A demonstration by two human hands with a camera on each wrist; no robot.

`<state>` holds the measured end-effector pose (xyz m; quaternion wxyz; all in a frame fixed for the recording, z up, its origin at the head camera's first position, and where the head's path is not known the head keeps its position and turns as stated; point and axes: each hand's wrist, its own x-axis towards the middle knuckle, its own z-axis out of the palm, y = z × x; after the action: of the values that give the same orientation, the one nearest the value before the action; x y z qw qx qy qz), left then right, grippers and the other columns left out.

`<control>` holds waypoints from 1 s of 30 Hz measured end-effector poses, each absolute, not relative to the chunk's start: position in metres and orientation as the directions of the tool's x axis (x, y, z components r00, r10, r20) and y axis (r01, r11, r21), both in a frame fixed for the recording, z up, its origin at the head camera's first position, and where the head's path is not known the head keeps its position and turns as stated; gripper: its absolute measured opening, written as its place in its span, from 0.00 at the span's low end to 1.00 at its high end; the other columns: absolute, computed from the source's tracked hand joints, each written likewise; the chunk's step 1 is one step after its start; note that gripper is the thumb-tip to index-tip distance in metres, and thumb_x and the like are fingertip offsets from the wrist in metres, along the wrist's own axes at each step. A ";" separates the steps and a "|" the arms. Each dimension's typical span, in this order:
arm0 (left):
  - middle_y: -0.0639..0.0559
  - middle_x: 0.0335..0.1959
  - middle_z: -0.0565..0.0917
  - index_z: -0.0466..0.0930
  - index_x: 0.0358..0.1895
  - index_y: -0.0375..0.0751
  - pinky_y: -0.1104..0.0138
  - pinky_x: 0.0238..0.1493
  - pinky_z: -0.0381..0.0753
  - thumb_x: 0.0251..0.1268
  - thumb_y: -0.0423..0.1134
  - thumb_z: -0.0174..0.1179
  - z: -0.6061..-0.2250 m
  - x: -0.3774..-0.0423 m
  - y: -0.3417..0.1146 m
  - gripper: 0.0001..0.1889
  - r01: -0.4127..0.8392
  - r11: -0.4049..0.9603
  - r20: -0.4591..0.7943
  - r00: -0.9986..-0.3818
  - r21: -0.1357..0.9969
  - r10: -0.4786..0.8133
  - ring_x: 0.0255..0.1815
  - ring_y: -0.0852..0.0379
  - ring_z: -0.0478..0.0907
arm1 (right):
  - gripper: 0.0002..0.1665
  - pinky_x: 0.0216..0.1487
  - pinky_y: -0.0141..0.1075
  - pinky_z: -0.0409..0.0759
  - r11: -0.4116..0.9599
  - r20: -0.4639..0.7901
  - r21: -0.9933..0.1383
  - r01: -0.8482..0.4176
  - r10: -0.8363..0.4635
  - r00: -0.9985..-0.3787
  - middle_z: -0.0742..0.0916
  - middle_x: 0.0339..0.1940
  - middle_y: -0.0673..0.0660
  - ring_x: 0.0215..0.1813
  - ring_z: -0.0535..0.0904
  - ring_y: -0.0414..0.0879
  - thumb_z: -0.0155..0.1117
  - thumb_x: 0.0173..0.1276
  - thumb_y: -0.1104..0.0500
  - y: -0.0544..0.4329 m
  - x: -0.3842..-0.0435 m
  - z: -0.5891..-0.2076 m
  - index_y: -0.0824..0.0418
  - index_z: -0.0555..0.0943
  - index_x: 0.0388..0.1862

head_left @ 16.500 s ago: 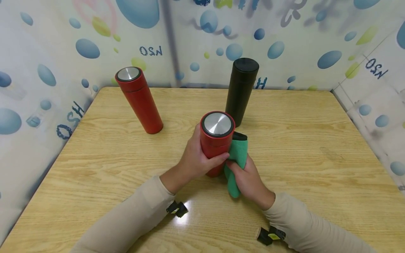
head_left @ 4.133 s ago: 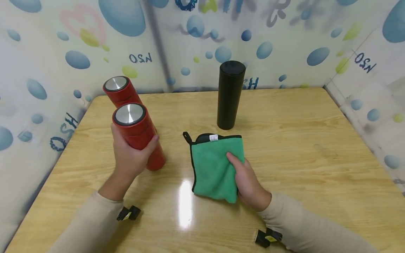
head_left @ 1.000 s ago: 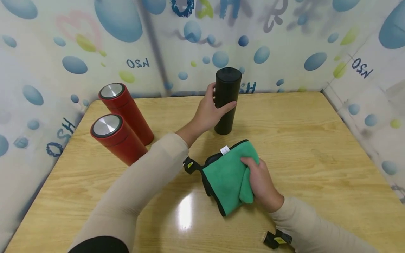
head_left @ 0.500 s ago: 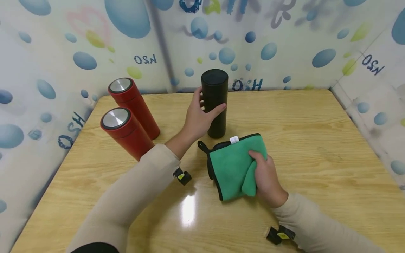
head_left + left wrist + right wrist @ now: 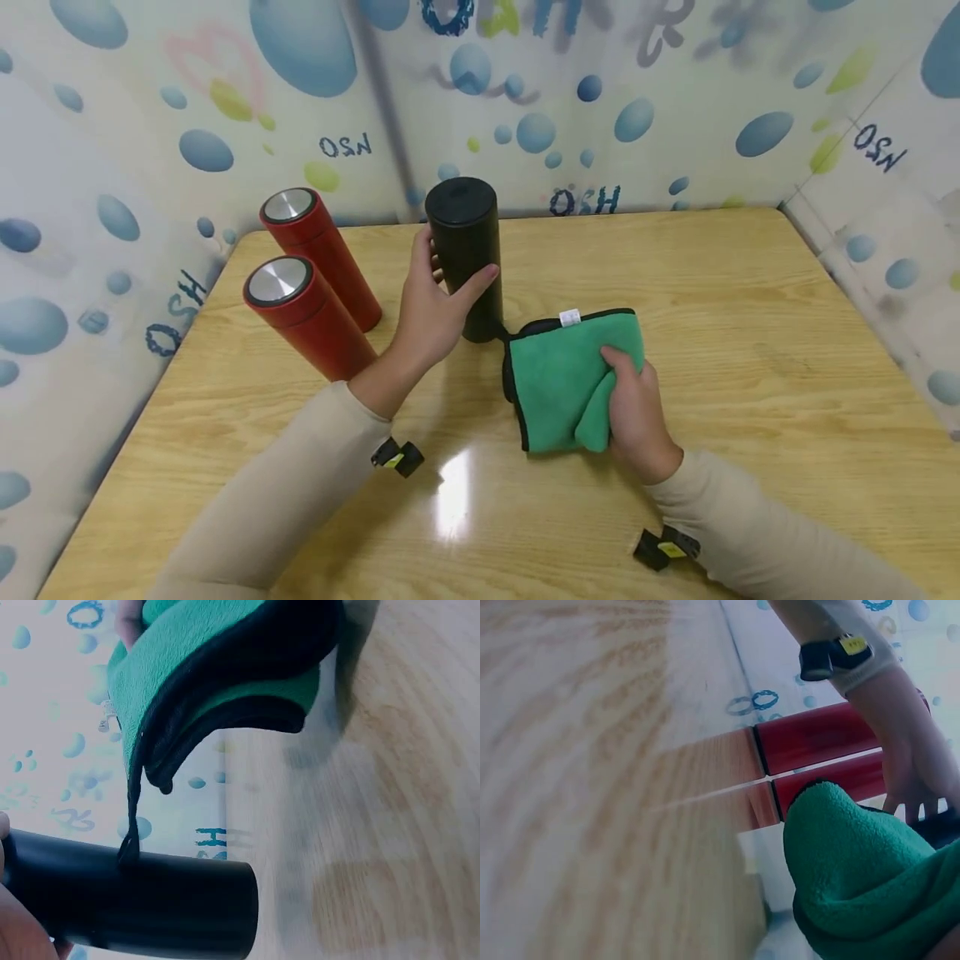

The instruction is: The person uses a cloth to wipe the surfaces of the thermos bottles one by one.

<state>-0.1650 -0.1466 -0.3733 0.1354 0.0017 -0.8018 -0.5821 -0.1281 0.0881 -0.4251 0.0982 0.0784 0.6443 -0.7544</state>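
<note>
A pale wall covering printed with blue and yellow-green ovals and dark blue lettering [image 5: 660, 75] filled the background. In front of it spread a light wood-grain table [image 5: 750, 375] with a bright glare spot near its front. Two beige fabric sleeves reached in, the left sleeve [image 5: 277, 483] and the right sleeve [image 5: 765, 525].

On the left part of the table stood two cylindrical red flasks with silver metal tops, the nearer red flask [image 5: 318, 325] and the farther red flask [image 5: 341, 267]; the right wrist view showed a narrow gap between them. Right of them, near the middle, was a smooth matte black cylindrical flask [image 5: 472, 246], upright; whether its base touched the table was hard to tell. A folded green plush cloth with black edging [image 5: 562, 383] was just to the right of the black flask and nearer the person.

The left hand [image 5: 435, 312] had its fingers and thumb clamped round the black flask. The right hand [image 5: 637, 417] pinched the cloth's right side, thumb on top, the other fingers mostly hidden.

Small black wrist cameras with yellow labels, one left [image 5: 397, 457] and one right [image 5: 666, 548], sat at the cuffs. A small white fabric tag [image 5: 570, 317] showed on the cloth's far edge, and a thin black loop [image 5: 133, 817] extended from its corner to the black flask.
</note>
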 end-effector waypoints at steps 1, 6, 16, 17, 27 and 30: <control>0.54 0.69 0.69 0.55 0.74 0.59 0.47 0.71 0.66 0.64 0.53 0.67 -0.374 -0.162 -0.148 0.39 0.164 0.317 0.223 -0.961 0.934 -0.161 0.68 0.52 0.67 | 0.11 0.49 0.28 0.78 -0.152 -0.244 -0.957 0.248 -0.040 -0.969 0.77 0.37 0.46 0.43 0.77 0.37 0.44 0.79 0.54 0.088 -0.129 -0.425 0.59 0.69 0.42; 0.52 0.69 0.68 0.54 0.74 0.55 0.46 0.72 0.66 0.66 0.48 0.66 -0.379 -0.144 -0.155 0.38 0.233 0.279 0.280 -0.949 0.931 -0.143 0.69 0.53 0.67 | 0.12 0.53 0.27 0.76 -0.144 -0.246 -0.958 0.247 -0.026 -0.969 0.76 0.41 0.46 0.48 0.75 0.38 0.43 0.79 0.52 0.085 -0.131 -0.424 0.59 0.69 0.46; 0.54 0.65 0.71 0.59 0.72 0.51 0.46 0.66 0.72 0.59 0.39 0.72 -0.384 -0.113 -0.156 0.40 0.295 0.311 0.339 -0.936 0.904 -0.098 0.65 0.54 0.72 | 0.12 0.61 0.28 0.72 -0.184 -0.258 -0.949 0.257 -0.021 -0.966 0.74 0.52 0.48 0.58 0.72 0.39 0.41 0.81 0.50 0.085 -0.130 -0.424 0.53 0.67 0.54; 0.55 0.65 0.72 0.60 0.71 0.51 0.46 0.65 0.73 0.58 0.39 0.73 -0.384 -0.110 -0.156 0.40 0.292 0.308 0.334 -0.938 0.905 -0.094 0.65 0.55 0.72 | 0.12 0.61 0.28 0.73 -0.188 -0.257 -0.948 0.256 -0.023 -0.966 0.74 0.52 0.48 0.59 0.72 0.40 0.41 0.81 0.50 0.085 -0.130 -0.424 0.54 0.66 0.54; 0.54 0.65 0.73 0.60 0.71 0.48 0.49 0.63 0.77 0.54 0.39 0.76 -0.397 -0.098 -0.142 0.43 0.258 0.321 0.288 -0.956 0.911 -0.048 0.64 0.55 0.74 | 0.13 0.61 0.27 0.74 -0.214 -0.253 -0.942 0.259 -0.056 -0.966 0.74 0.51 0.47 0.57 0.72 0.38 0.41 0.81 0.49 0.084 -0.128 -0.426 0.53 0.67 0.56; 0.53 0.65 0.72 0.60 0.71 0.47 0.49 0.63 0.77 0.53 0.38 0.76 -0.400 -0.097 -0.140 0.43 0.263 0.332 0.292 -0.955 0.906 -0.042 0.64 0.54 0.74 | 0.13 0.59 0.27 0.75 -0.209 -0.260 -0.941 0.267 -0.062 -0.964 0.75 0.50 0.46 0.55 0.73 0.38 0.42 0.81 0.49 0.083 -0.126 -0.426 0.54 0.66 0.55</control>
<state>-0.0973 -0.1403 -0.4004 0.1328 -0.0686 -0.8052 -0.5739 -0.1261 0.0834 -0.4255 0.1062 0.0828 0.6197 -0.7732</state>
